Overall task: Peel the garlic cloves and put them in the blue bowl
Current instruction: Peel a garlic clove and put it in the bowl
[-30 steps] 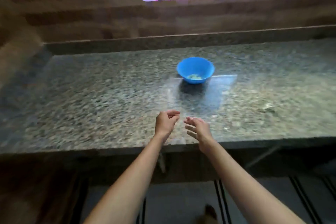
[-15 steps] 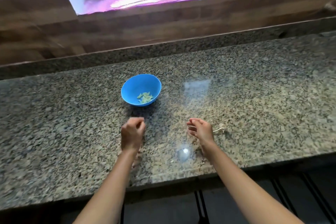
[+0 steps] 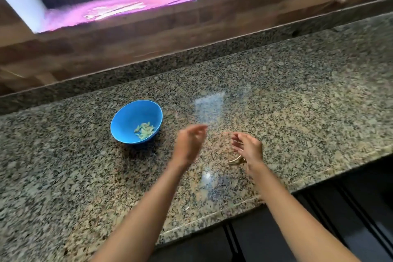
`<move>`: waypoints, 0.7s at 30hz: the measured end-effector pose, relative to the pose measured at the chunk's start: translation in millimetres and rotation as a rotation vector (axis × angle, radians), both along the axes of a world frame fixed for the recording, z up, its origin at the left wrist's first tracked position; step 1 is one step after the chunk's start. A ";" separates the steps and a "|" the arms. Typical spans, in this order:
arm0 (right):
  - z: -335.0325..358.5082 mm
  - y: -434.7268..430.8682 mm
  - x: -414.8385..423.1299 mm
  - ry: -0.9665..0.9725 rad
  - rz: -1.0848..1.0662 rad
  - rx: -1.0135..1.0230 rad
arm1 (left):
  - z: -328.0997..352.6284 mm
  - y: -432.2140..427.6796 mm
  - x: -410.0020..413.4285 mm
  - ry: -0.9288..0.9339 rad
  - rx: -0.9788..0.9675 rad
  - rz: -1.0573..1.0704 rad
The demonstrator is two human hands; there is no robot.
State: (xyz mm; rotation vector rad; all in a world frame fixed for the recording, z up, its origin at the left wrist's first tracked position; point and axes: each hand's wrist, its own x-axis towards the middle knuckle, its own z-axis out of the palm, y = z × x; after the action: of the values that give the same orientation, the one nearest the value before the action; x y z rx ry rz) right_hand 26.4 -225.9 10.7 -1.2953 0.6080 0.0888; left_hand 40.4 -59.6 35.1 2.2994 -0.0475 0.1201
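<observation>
The blue bowl (image 3: 136, 121) stands on the granite counter, left of my hands, with several pale peeled garlic cloves (image 3: 145, 130) in its bottom. My left hand (image 3: 188, 144) hovers to the right of the bowl, blurred, with its fingers loosely extended and nothing visible in it. My right hand (image 3: 247, 148) is a short way further right, fingers relaxed and spread, holding nothing. A scrap of garlic skin (image 3: 235, 160) lies on the counter just under the right hand's wrist side.
The speckled granite counter (image 3: 297, 112) runs left to right with its front edge (image 3: 212, 215) close below my forearms. A wooden wall and a window sill (image 3: 127, 10) rise behind it. Dark cabinet fronts sit below the edge.
The view has swung, so the bowl now appears further left. My left hand has opened from a curled pose and moved right, closer to the right hand. Both hands lifted slightly.
</observation>
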 end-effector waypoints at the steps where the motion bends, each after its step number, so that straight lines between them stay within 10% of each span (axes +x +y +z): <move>1: -4.4 -8.8 -1.9 0.009 -0.056 0.012 | -12.0 -21.4 -5.7 0.129 -0.015 -0.123; 12: -16.5 -37.7 -22.7 0.063 -0.236 0.237 | -52.2 -86.1 -25.3 0.030 0.264 -0.379; 16: -18.6 -27.3 -22.7 -0.058 -0.036 -0.085 | -40.7 -57.9 -23.7 0.409 -0.360 -0.025; 21: -10.6 20.7 -10.8 -0.016 0.389 0.219 | -27.5 -5.3 -32.8 0.740 -1.141 0.232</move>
State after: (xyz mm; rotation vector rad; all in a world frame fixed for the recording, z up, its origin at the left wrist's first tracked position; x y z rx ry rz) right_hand 15.7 -205.2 0.2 -1.1850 0.3159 0.4528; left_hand 7.5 -64.9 7.7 1.0902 0.5309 -0.4746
